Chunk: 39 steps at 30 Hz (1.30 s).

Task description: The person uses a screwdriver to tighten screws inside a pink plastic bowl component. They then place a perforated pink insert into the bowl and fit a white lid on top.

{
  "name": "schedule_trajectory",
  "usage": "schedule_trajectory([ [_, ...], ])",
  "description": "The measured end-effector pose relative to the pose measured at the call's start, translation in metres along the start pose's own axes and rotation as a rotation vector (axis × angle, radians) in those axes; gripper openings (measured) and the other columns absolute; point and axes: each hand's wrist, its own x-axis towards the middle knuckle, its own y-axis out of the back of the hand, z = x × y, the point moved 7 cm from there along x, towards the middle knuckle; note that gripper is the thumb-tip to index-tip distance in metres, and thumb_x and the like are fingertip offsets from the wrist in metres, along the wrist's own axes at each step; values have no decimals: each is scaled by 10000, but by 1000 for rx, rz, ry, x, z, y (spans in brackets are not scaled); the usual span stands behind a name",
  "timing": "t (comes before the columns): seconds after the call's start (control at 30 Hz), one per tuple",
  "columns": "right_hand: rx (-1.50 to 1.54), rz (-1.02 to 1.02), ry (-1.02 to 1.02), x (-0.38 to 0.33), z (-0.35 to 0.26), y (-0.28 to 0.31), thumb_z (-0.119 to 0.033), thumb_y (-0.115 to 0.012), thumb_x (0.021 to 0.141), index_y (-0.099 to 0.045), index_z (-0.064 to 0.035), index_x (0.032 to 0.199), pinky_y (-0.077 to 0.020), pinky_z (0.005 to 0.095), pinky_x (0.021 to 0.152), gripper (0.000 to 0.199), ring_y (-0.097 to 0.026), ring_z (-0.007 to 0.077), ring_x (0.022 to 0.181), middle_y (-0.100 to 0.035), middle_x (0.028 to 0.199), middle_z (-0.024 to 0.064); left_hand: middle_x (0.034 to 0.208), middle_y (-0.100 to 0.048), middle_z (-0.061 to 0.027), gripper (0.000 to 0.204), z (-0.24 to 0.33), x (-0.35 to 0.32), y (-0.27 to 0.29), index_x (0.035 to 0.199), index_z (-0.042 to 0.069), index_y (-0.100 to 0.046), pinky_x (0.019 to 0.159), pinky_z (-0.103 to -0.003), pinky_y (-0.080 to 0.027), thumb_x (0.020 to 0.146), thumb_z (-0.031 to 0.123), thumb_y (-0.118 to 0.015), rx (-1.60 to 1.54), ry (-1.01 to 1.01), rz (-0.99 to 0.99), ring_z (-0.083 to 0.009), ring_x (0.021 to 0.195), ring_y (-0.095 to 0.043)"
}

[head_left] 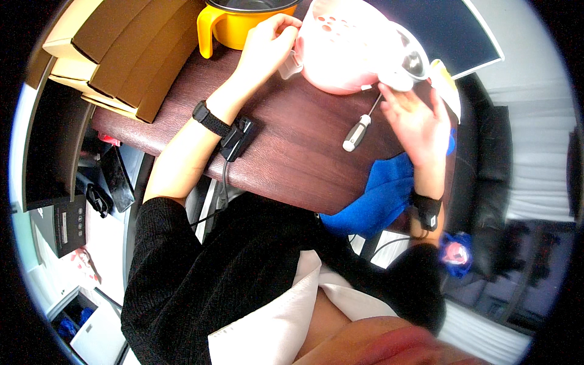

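A pink-and-white plastic tub (347, 52) with round holes stands at the far side of the brown table, its surface partly washed out by glare. My left hand (267, 48) is at its left side, fingers curled in against the wall; a small clear piece (291, 66) shows just below them. On the right, my right hand (417, 121) is open, fingers apart, its fingertips near a rounded white part (395, 79) at the tub's lower right. A screwdriver (358, 132) with a grey-and-white handle lies between my hands, its shaft pointing toward the tub.
A yellow pot (231, 27) stands beyond my left hand. Brown cardboard boxes (131, 55) are stacked at the far left. A blue cloth (383, 194) hangs over the table's near right edge. Behind the tub is a dark panel (438, 30). Cables run from both wrist straps.
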Motion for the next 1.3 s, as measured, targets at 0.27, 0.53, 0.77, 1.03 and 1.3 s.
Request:
schedule_trajectory([
  [0.27,-211,-178,207,4,-16,5,-342,-412,979,-575,-37,1009,-432,285,544,347,-555,198,631,-521,691,47,978,-653,-7,278,-6,3,-3,1116,35,-612,672,-207,-457,925,209,-510,-15,-4,-9,-66,793,-588],
  [0.53,-1362,-119,1063,-10,-35,-7,15,-607,857,-528,-2,973,-467,233,697,142,-580,124,783,-596,879,78,969,-649,-22,285,0,1,-3,1118,16,-604,672,-215,-459,924,201,-508,-5,-36,-5,-75,789,-584],
  [0.77,-1183,29,971,-14,-25,-14,46,-650,805,-500,6,1000,-472,209,674,249,-568,71,737,-594,960,79,968,-650,-44,277,-2,2,-3,1103,-8,-605,715,-238,-482,912,163,-500,-24,-56,-4,-94,790,-584],
  [1.03,-1398,-23,1084,-12,-24,-19,3,-670,824,-542,-7,902,-459,210,569,150,-534,55,631,-604,786,40,974,-651,-61,274,2,0,-3,1105,-26,-600,742,-247,-494,909,137,-498,-30,-41,-9,-109,804,-597],
  [1.3,-1329,34,1136,-21,-25,-16,14,-669,812,-498,-16,883,-465,220,574,187,-520,58,637,-575,792,29,989,-651,-72,276,0,1,-6,1112,-39,-589,772,-263,-505,910,126,-501,-36,-44,-26,-117,815,-603],
])
